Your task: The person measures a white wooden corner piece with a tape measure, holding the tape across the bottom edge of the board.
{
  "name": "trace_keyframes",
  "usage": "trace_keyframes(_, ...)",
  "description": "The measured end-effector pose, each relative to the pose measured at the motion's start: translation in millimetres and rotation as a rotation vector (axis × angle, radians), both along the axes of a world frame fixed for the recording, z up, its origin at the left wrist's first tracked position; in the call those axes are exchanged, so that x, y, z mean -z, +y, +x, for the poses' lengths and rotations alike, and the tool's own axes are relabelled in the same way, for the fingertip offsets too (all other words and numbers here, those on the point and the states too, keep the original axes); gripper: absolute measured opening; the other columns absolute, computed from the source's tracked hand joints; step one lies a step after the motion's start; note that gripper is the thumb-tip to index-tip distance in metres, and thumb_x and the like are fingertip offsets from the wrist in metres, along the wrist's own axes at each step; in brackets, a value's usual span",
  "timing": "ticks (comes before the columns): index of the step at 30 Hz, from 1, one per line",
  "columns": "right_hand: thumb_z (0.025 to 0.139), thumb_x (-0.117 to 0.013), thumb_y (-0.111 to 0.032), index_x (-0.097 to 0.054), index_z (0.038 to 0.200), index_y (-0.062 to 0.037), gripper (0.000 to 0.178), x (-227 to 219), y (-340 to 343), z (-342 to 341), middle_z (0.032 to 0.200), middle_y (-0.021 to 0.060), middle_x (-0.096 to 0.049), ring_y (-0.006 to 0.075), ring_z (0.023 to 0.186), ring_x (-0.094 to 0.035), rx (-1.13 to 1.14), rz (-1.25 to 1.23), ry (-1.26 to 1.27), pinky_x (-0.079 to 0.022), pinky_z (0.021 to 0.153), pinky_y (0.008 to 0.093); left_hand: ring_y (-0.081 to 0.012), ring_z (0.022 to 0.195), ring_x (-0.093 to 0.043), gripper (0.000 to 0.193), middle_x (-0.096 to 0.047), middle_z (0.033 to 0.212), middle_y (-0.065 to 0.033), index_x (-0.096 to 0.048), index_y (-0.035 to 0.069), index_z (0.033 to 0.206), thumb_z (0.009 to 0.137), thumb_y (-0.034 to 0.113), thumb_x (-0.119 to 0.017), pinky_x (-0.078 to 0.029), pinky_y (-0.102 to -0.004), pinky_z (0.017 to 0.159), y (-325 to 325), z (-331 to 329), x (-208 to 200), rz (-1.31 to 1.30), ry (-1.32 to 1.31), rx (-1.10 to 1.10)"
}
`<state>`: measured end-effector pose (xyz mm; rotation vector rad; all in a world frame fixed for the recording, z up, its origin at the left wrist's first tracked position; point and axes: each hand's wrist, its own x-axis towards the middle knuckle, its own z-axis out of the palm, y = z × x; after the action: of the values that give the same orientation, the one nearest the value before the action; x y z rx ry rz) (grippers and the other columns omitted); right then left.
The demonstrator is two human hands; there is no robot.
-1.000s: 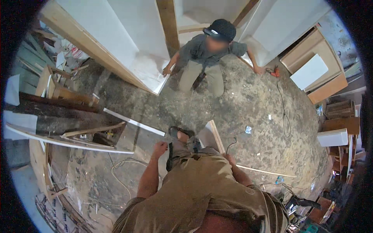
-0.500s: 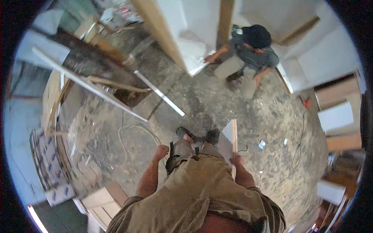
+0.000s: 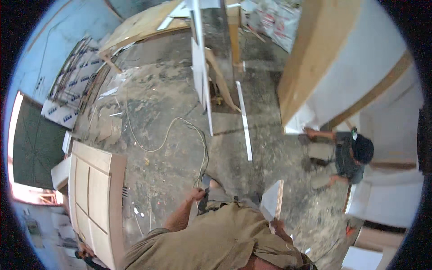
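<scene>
At my right side a white-faced plywood board [image 3: 271, 201] stands on edge, its layered wood edge showing. My right hand [image 3: 277, 223] is closed on its near end. My left hand [image 3: 197, 194] hangs beside my hip with its fingers curled; whatever they hold, if anything, is hidden. Ahead of it a pale cable [image 3: 168, 135] loops over the concrete floor. To the right, another person [image 3: 348, 155] in a dark cap crouches, one hand at the lower edge of a large white cabinet [image 3: 299, 123].
A pale wooden cabinet [image 3: 96, 198] with panelled front stands at my left. Ahead, a white panel [image 3: 200, 83] leans by a long white strip [image 3: 245, 121] on the floor. Beyond lie a wooden table [image 3: 144, 24] and stacked sheets [image 3: 74, 83] against the blue wall.
My view has swung left, so the crouching person and large cabinet sit farther right and the panelled cabinet shows more fully. The board stays in my right hand.
</scene>
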<state>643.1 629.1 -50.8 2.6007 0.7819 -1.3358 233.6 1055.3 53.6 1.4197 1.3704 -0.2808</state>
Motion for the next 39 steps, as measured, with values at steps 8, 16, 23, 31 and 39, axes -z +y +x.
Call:
trace_keyframes(8,0.065,-0.079,-0.041,-0.070,0.095,0.0001,0.052,-86,191,-27,0.096,0.0207,-0.070,0.0366,0.089,-0.069,-0.005,0.044,-0.025,-0.055,0.076,0.0466,-0.0170,0.065,-0.062,0.034,-0.067,0.073,-0.0100,-0.069,-0.001,0.087,0.087,0.032,-0.064,-0.049,-0.0350,0.058,79,-84,47,-0.089,-0.110,-0.427)
trace_keyframes(16,0.064,-0.077,-0.037,-0.071,0.108,-0.0024,0.056,-151,382,-69,0.109,0.0217,-0.069,0.0351,0.103,-0.068,-0.065,0.026,-0.114,-0.054,0.088,0.0437,-0.0181,0.062,-0.064,0.025,-0.066,0.072,-0.0072,-0.068,0.000,0.088,0.087,0.024,-0.063,-0.051,-0.0328,0.053,147,-214,63,-0.056,-0.160,-0.718)
trace_keyframes(23,0.068,-0.072,-0.034,-0.073,0.105,-0.0104,0.044,-129,492,-51,0.102,0.0214,-0.071,0.0353,0.099,-0.068,-0.132,0.115,-0.166,-0.054,0.086,0.0445,-0.0183,0.058,-0.062,0.023,-0.064,0.069,-0.0054,-0.067,0.003,0.093,0.089,0.024,-0.062,-0.050,-0.0337,0.049,132,-263,61,-0.153,-0.094,-0.938)
trace_keyframes(31,0.069,-0.073,-0.036,-0.071,0.110,-0.0065,0.050,-140,620,14,0.107,0.0201,-0.070,0.0359,0.101,-0.068,-0.078,0.020,-0.148,-0.054,0.089,0.0432,-0.0189,0.070,-0.064,0.022,-0.066,0.088,-0.0042,-0.065,0.008,0.102,0.092,0.027,-0.062,-0.052,-0.0339,0.057,118,-196,74,-0.384,-0.260,-0.893)
trace_keyframes(39,0.070,-0.072,-0.036,-0.068,0.114,-0.0013,0.056,-88,715,114,0.113,0.0222,-0.068,0.0363,0.106,-0.067,0.028,-0.061,-0.072,-0.055,0.091,0.0426,-0.0225,0.087,-0.065,0.030,-0.071,0.097,-0.0130,-0.067,0.000,0.110,0.094,0.024,-0.057,-0.051,-0.0368,0.079,279,-11,64,-0.027,-0.060,-0.138)
